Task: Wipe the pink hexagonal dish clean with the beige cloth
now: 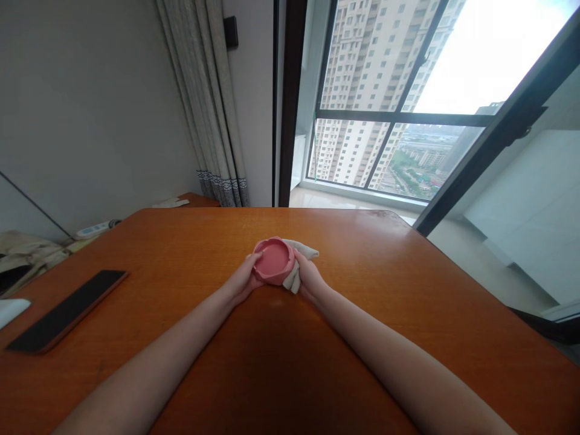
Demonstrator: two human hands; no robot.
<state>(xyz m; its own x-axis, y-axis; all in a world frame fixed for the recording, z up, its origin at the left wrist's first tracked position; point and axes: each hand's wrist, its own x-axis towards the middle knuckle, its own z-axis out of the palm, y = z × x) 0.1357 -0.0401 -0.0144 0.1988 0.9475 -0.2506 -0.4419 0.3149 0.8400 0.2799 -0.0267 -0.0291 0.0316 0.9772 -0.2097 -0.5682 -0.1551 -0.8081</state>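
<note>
A round pink bowl [274,260] with a scalloped rim is held over the middle of the wooden table, its hollow side facing me. My left hand [247,275] grips its left edge, the thumb over the rim and the fingers underneath. On the right side, my right hand [310,277] presses a pale grey cloth [292,281] against the bowl's outer wall. Part of the cloth sticks out behind the bowl and part hangs below it. The fingertips of both hands are partly hidden.
The brown wooden table [190,350] spreads around my arms. A long black flat pad [67,311] lies at the left, near a white object [12,310] at the table's edge. A power strip [95,229] sits beyond the left edge. Curtain [212,103] and windows stand behind.
</note>
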